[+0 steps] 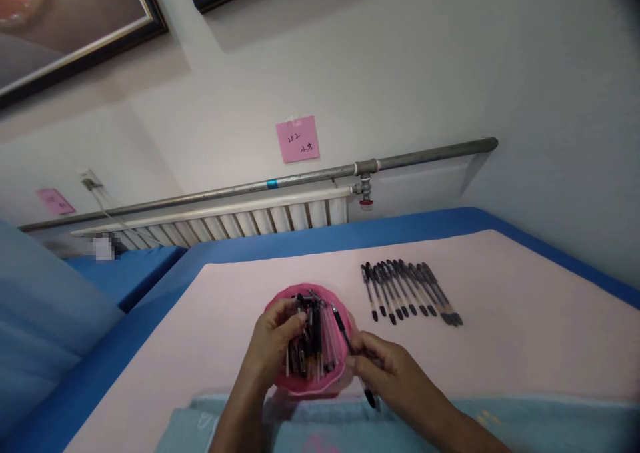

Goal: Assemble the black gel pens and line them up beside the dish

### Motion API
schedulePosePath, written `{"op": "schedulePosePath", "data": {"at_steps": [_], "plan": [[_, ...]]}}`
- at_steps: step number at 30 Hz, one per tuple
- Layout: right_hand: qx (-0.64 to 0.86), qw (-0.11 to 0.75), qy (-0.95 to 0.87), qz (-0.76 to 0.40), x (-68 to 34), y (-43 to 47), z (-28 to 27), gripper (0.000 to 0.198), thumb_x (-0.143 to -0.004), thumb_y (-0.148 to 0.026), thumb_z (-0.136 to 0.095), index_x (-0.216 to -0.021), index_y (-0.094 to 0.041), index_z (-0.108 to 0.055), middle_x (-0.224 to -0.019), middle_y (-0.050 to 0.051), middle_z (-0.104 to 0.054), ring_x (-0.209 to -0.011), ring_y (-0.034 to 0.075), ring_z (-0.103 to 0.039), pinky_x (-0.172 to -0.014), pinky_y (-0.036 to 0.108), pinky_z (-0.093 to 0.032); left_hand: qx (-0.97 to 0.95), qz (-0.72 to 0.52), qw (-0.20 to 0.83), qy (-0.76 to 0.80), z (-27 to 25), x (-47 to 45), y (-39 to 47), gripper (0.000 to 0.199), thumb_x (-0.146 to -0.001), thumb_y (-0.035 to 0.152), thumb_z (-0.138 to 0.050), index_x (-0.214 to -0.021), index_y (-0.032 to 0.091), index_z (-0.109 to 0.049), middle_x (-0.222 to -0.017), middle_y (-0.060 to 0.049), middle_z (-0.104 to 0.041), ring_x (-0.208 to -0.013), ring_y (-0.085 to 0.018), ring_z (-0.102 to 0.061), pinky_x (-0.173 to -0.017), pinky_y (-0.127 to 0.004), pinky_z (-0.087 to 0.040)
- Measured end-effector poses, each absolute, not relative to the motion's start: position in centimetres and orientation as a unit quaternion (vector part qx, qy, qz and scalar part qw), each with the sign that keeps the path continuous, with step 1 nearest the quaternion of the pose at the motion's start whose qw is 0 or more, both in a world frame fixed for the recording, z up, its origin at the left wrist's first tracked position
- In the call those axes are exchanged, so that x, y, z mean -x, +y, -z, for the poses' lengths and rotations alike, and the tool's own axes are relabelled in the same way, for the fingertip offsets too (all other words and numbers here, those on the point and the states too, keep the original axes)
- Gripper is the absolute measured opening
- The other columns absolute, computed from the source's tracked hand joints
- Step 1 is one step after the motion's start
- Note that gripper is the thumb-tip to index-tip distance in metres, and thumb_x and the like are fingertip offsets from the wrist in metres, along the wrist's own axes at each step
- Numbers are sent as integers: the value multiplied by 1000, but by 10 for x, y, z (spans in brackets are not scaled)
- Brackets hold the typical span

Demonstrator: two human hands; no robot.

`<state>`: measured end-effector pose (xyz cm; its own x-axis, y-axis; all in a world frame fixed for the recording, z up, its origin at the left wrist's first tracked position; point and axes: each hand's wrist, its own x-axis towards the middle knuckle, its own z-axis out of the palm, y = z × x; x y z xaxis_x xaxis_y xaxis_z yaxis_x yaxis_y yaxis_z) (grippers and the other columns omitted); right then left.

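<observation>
My right hand [383, 359] pinches a black pen [344, 329] between thumb and fingers. This pen is uncapped and slants with its pointed tip up and away, beside the right rim of a pink basket [310, 389]. Over the basket's left side, my left hand [277, 336] is closed at the fingertips on a small black piece that looks like a pen cap [301, 300]. Inside the basket lie black pen caps, clear barrels and other pen parts [315, 333], partly hidden by my left hand.
Right of the basket, capped black pens [400, 289] lie side by side in a row on the pink tabletop [525, 319]. A light blue cloth [500, 416] lies along the near edge. Behind the table are a white radiator [250, 221] and a metal pipe [430, 156].
</observation>
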<state>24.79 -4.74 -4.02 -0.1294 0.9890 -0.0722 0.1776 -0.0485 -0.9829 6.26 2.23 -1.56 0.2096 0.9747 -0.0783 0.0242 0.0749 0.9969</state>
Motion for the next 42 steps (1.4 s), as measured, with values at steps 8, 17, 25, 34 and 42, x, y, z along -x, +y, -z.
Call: {"op": "schedulePosePath", "data": {"at_steps": [8,17,25,34,42], "plan": [[524,342,-592,-507,-238,-56,48,11,-75,-26,-55,-66,-20,-51,-52,-7,-45,-46,7,-39,-45,19,-26,-356,-447,710,411,10,-64,22,29,-61,27,-76,-81,13,-61,-81,-6,-69,-74,-15,-66,-68,-26,-52],[543,356,-575,-498,-241,-54,53,12,-76,-28,-54,-67,-21,-53,-51,-7,-48,-45,8,-41,-45,19,-28,-392,-406,707,426,14,-77,12,34,-54,28,-80,-73,15,-54,-68,2,-60,-57,-9,-57,-60,-24,-50],[525,405,-555,-503,-236,-55,41,10,-73,-23,-54,-65,-20,-49,-56,-6,-44,-52,9,-41,-47,20,-31,-438,-369,710,409,16,-86,5,31,-58,33,-76,-67,16,-52,-58,4,-53,-52,-8,-51,-52,-20,-41],[757,391,-490,-184,-336,-24,29,24,-80,-39,-45,-81,-21,-59,-67,2,-61,-63,17,-56,-56,26,-40,-501,-325,650,470,19,-82,10,34,-65,41,-69,-88,16,-63,-75,-1,-61,-65,-11,-55,-60,-23,-45],[846,253,-465,-60,-398,-12,41,29,-80,-27,-41,-86,-14,-66,-84,15,-67,-79,27,-61,-61,31,-37,-520,-324,620,490,19,-75,14,37,-64,41,-69,-91,17,-64,-80,-2,-64,-72,-14,-58,-62,-24,-45]]}}
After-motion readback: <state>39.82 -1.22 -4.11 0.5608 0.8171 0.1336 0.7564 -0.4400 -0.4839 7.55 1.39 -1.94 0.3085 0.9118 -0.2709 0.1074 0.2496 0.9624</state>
